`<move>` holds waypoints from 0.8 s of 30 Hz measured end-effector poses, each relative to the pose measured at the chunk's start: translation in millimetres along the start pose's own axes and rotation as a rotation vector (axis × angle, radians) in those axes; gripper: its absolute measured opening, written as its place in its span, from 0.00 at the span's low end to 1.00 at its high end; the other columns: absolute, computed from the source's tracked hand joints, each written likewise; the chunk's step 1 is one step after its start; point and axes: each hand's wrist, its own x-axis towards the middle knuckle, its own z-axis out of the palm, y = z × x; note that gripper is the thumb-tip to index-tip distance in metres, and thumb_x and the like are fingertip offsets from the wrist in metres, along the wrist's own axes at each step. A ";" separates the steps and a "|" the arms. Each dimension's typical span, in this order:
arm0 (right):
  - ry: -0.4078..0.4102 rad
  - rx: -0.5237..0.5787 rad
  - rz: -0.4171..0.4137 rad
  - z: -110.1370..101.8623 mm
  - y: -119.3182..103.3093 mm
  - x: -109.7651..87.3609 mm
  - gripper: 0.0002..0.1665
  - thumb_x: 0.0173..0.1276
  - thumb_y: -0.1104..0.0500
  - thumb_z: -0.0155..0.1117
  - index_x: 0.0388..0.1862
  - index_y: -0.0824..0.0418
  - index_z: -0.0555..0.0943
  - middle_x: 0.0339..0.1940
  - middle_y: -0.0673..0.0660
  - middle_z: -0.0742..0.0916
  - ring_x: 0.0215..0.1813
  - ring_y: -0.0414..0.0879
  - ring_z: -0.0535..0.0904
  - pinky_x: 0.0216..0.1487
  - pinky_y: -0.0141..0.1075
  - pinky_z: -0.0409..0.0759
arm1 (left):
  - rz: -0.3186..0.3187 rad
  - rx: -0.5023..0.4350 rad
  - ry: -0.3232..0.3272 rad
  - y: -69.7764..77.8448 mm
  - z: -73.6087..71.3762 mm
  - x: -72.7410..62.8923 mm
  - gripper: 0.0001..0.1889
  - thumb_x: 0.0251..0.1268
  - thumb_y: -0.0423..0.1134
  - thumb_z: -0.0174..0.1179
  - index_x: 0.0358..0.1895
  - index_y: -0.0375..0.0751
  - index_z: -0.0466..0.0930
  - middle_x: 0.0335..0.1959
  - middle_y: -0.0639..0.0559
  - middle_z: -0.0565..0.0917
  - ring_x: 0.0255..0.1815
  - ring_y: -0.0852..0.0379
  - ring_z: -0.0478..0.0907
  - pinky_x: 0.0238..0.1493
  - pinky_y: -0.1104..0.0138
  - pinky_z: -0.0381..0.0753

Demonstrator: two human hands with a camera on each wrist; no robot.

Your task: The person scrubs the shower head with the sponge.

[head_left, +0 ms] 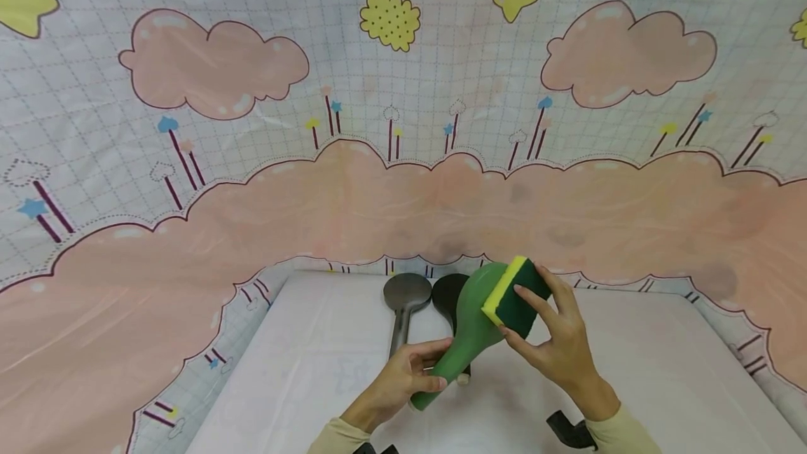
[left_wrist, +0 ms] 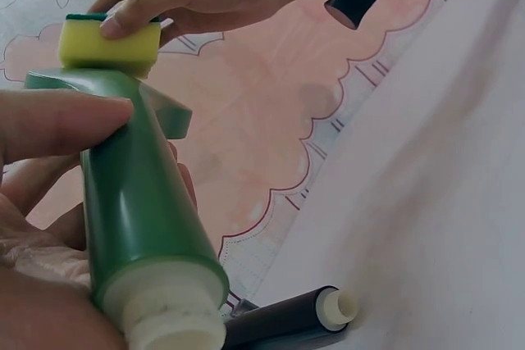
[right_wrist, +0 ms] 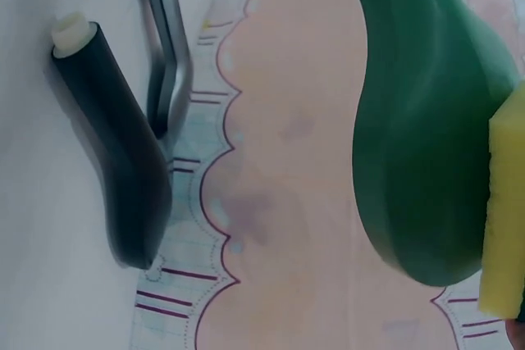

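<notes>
My left hand grips the handle of a green hand shower head, its round head tilted up and to the right above the table. A white connector shows at the handle's end in the left wrist view. With thumb and fingers, my right hand holds a yellow sponge that has a dark green scouring side. The sponge's yellow face lies against the rounded head, as the right wrist view also shows on the green surface.
On the white table behind the hands lie a grey shower head and a black shower head, the black one partly hidden by the green one. A patterned cloth with clouds and stars hangs behind the table.
</notes>
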 end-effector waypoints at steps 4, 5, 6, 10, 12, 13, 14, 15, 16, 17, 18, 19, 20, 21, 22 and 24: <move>0.001 -0.003 -0.052 4.5 -6.1 1.1 0.37 0.63 0.32 0.62 0.55 0.60 0.83 0.66 0.73 0.74 0.68 0.59 0.69 0.74 0.25 0.59 | 0.001 0.006 0.026 0.2 0.7 1.4 0.35 0.59 0.25 0.61 0.72 0.30 0.63 0.69 0.34 0.70 0.61 0.55 0.76 0.55 0.72 0.78; 0.000 -0.008 -0.066 5.5 -7.8 1.1 0.36 0.64 0.32 0.61 0.55 0.60 0.83 0.66 0.73 0.74 0.68 0.59 0.69 0.74 0.26 0.59 | 0.003 0.006 0.029 0.3 0.9 1.7 0.35 0.59 0.25 0.61 0.72 0.30 0.63 0.69 0.34 0.70 0.61 0.55 0.76 0.55 0.72 0.78; -0.001 -0.013 -0.080 6.5 -9.4 1.0 0.36 0.64 0.32 0.61 0.55 0.59 0.83 0.66 0.73 0.74 0.67 0.60 0.70 0.74 0.26 0.59 | 0.003 0.009 0.034 0.5 1.2 1.9 0.35 0.59 0.25 0.62 0.71 0.30 0.63 0.69 0.34 0.71 0.61 0.55 0.76 0.55 0.72 0.78; -0.006 -0.029 -0.126 10.7 -14.4 -0.1 0.34 0.65 0.33 0.61 0.55 0.59 0.83 0.66 0.72 0.75 0.65 0.62 0.70 0.75 0.28 0.58 | -0.007 0.012 0.052 1.3 2.7 2.3 0.34 0.58 0.25 0.62 0.71 0.31 0.64 0.68 0.35 0.72 0.61 0.55 0.77 0.55 0.71 0.78; -0.007 -0.036 -0.144 12.1 -16.8 -0.4 0.33 0.65 0.34 0.60 0.54 0.59 0.83 0.66 0.73 0.75 0.65 0.63 0.70 0.75 0.28 0.58 | -0.011 0.015 0.059 1.7 3.5 2.4 0.34 0.58 0.25 0.61 0.71 0.32 0.65 0.67 0.36 0.73 0.60 0.55 0.77 0.55 0.71 0.78; -0.007 -0.038 -0.152 12.8 -17.8 -0.6 0.33 0.66 0.34 0.60 0.54 0.59 0.83 0.66 0.73 0.75 0.64 0.63 0.70 0.75 0.29 0.57 | -0.012 0.013 0.062 1.9 3.9 2.5 0.34 0.59 0.25 0.61 0.71 0.32 0.65 0.67 0.36 0.73 0.60 0.55 0.77 0.55 0.71 0.78; -0.011 -0.043 -0.159 13.1 -18.9 -0.7 0.33 0.66 0.34 0.60 0.54 0.59 0.83 0.66 0.73 0.75 0.64 0.64 0.70 0.76 0.29 0.57 | -0.013 0.013 0.065 1.9 4.2 2.4 0.34 0.59 0.25 0.61 0.71 0.33 0.65 0.67 0.36 0.73 0.60 0.55 0.77 0.55 0.71 0.78; -0.012 -0.045 -0.164 13.5 -19.8 -0.7 0.33 0.66 0.34 0.60 0.54 0.59 0.83 0.66 0.73 0.75 0.64 0.64 0.70 0.76 0.30 0.57 | -0.012 0.013 0.066 1.8 4.3 2.4 0.34 0.59 0.25 0.61 0.71 0.33 0.65 0.67 0.36 0.74 0.60 0.54 0.77 0.55 0.71 0.78; -0.013 -0.047 -0.168 13.8 -20.7 -0.6 0.33 0.66 0.34 0.60 0.54 0.59 0.83 0.66 0.73 0.75 0.64 0.64 0.70 0.76 0.30 0.56 | -0.010 0.014 0.065 1.6 4.4 2.5 0.34 0.59 0.25 0.61 0.71 0.33 0.65 0.67 0.36 0.74 0.59 0.54 0.77 0.55 0.71 0.78; -0.013 -0.048 -0.172 14.0 -21.5 -0.4 0.33 0.66 0.34 0.60 0.54 0.59 0.83 0.66 0.73 0.75 0.64 0.64 0.70 0.76 0.30 0.56 | -0.010 0.017 0.066 1.4 4.2 2.5 0.34 0.59 0.25 0.61 0.71 0.33 0.65 0.67 0.36 0.74 0.59 0.55 0.77 0.55 0.71 0.78; -0.014 -0.049 -0.173 14.2 -22.2 -0.3 0.32 0.66 0.34 0.59 0.54 0.58 0.83 0.66 0.73 0.75 0.64 0.65 0.70 0.76 0.31 0.56 | -0.010 0.020 0.067 1.0 4.1 2.5 0.34 0.59 0.25 0.61 0.71 0.33 0.65 0.67 0.36 0.74 0.59 0.55 0.77 0.55 0.71 0.78; -0.015 -0.050 -0.173 14.3 -23.0 -0.2 0.32 0.66 0.35 0.59 0.54 0.58 0.83 0.66 0.73 0.75 0.64 0.65 0.70 0.77 0.31 0.56 | -0.009 0.023 0.066 0.5 3.8 2.7 0.34 0.58 0.25 0.61 0.71 0.33 0.65 0.67 0.36 0.74 0.59 0.55 0.77 0.55 0.71 0.78; -0.014 -0.048 -0.176 14.6 -23.5 -0.1 0.32 0.66 0.35 0.59 0.54 0.58 0.83 0.66 0.73 0.75 0.64 0.65 0.70 0.77 0.31 0.56 | -0.009 0.029 0.064 -0.3 3.6 3.1 0.34 0.58 0.25 0.61 0.71 0.33 0.65 0.67 0.36 0.74 0.59 0.55 0.77 0.55 0.71 0.77; -0.011 -0.042 -0.181 15.1 -23.9 -0.1 0.32 0.66 0.35 0.60 0.54 0.59 0.83 0.66 0.73 0.75 0.65 0.65 0.70 0.77 0.32 0.56 | -0.010 0.033 0.063 -1.1 3.4 3.4 0.34 0.58 0.25 0.61 0.71 0.33 0.65 0.67 0.36 0.74 0.58 0.55 0.77 0.55 0.71 0.77; -0.008 -0.037 -0.188 15.6 -24.4 -0.3 0.32 0.66 0.35 0.60 0.54 0.59 0.83 0.65 0.73 0.75 0.65 0.65 0.70 0.77 0.32 0.56 | -0.012 0.034 0.062 -1.7 3.4 3.8 0.34 0.58 0.25 0.61 0.71 0.33 0.66 0.67 0.36 0.74 0.58 0.56 0.77 0.55 0.71 0.77; -0.005 -0.024 -0.200 16.6 -25.1 -0.6 0.32 0.65 0.36 0.61 0.53 0.59 0.83 0.65 0.74 0.75 0.65 0.65 0.69 0.77 0.33 0.56 | -0.019 0.027 0.061 -2.9 3.7 4.1 0.34 0.58 0.25 0.61 0.71 0.33 0.66 0.66 0.37 0.74 0.58 0.56 0.77 0.55 0.71 0.77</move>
